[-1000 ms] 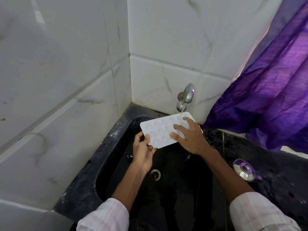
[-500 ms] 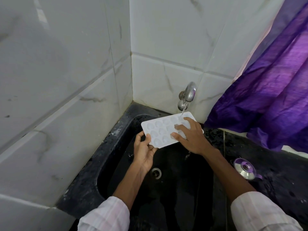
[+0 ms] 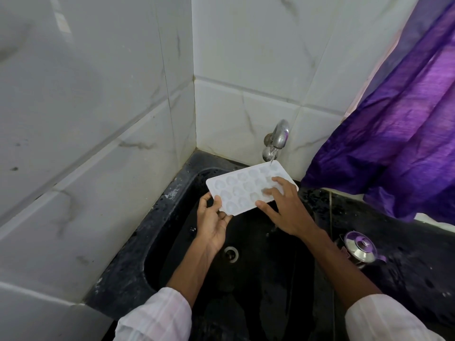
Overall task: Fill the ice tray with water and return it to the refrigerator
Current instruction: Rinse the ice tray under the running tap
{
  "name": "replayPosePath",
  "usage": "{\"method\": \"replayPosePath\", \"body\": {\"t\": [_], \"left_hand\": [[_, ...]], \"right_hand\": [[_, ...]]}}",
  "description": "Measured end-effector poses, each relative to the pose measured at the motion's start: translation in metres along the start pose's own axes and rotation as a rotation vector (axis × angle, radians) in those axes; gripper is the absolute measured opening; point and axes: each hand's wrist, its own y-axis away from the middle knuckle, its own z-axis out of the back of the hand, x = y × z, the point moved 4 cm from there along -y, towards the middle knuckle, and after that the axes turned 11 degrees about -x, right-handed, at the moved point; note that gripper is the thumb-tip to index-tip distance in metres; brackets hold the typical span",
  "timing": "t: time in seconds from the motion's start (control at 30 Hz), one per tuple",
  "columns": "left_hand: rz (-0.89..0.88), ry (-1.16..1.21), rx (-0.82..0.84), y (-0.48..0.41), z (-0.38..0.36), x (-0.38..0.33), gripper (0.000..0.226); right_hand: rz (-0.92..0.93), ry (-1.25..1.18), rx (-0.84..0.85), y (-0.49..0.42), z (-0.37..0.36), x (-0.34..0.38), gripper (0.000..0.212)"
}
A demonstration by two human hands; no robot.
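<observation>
A white ice tray with several rounded hollows is held level over the black sink. My left hand grips its near left corner, thumb on top. My right hand lies across the tray's right part, fingers spread on the hollows and thumb under its near edge. A thin stream of water runs from the steel tap on the back wall onto the tray's far right corner.
White marble-look tiles close in the left and back of the sink. A purple curtain hangs at the right. A steel pot with a glass lid stands on the black counter to the right. The sink drain lies below the hands.
The tray stays under the running tap in both hands. My right fingers have shifted a little on the tray; the view has barely moved.
</observation>
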Motion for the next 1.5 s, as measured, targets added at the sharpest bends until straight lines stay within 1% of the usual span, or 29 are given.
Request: {"method": "replayPosePath", "body": {"t": [0.27,0.43,0.53,0.7,0.9,1.03,1.13,1.23,1.3,1.33,1.37,1.43,1.47,1.5], "left_hand": [[-0.012,0.007,-0.012,-0.002,0.002,-0.003,0.016],[0.009,0.023,-0.005,0.001,0.002,0.003,0.016],[0.008,0.022,-0.013,0.001,0.002,0.006,0.015],[0.011,0.02,-0.037,-0.003,0.0,0.006,0.013],[0.043,0.038,-0.047,-0.005,0.0,0.009,0.014],[0.016,0.029,-0.061,-0.012,0.004,0.005,0.017],[0.013,0.013,-0.06,-0.013,0.007,0.006,0.014],[0.015,0.005,-0.067,-0.014,0.009,0.009,0.015],[-0.008,-0.023,-0.071,-0.017,0.013,0.007,0.017],[-0.023,-0.042,-0.072,-0.019,0.016,0.006,0.018],[-0.037,-0.058,-0.073,-0.021,0.019,0.004,0.018],[-0.052,-0.082,-0.08,-0.024,0.027,0.0,0.019],[-0.056,-0.093,-0.082,-0.026,0.031,-0.002,0.019],[-0.061,-0.106,-0.081,-0.028,0.035,-0.004,0.019]], "right_hand": [[0.037,0.007,0.065,0.004,0.001,-0.004,0.063],[0.019,0.029,0.047,0.006,-0.001,-0.006,0.067],[0.029,0.068,0.077,0.008,-0.005,-0.007,0.071],[0.013,0.058,0.138,0.007,-0.008,-0.01,0.063],[0.021,0.07,0.114,-0.002,-0.01,-0.008,0.065],[0.011,0.062,0.174,0.0,-0.013,-0.01,0.072],[0.001,0.069,0.196,0.0,-0.016,-0.011,0.077],[-0.001,0.077,0.221,0.0,-0.021,-0.008,0.074],[-0.044,-0.001,0.258,0.004,-0.024,-0.008,0.067],[-0.097,-0.085,0.252,0.006,-0.025,-0.009,0.059],[-0.158,-0.175,0.207,0.008,-0.025,-0.012,0.05],[-0.28,-0.273,-0.008,0.007,-0.022,-0.019,0.037],[-0.347,-0.275,-0.12,0.005,-0.021,-0.026,0.035],[-0.43,-0.266,-0.183,0.004,-0.021,-0.033,0.038]]}}
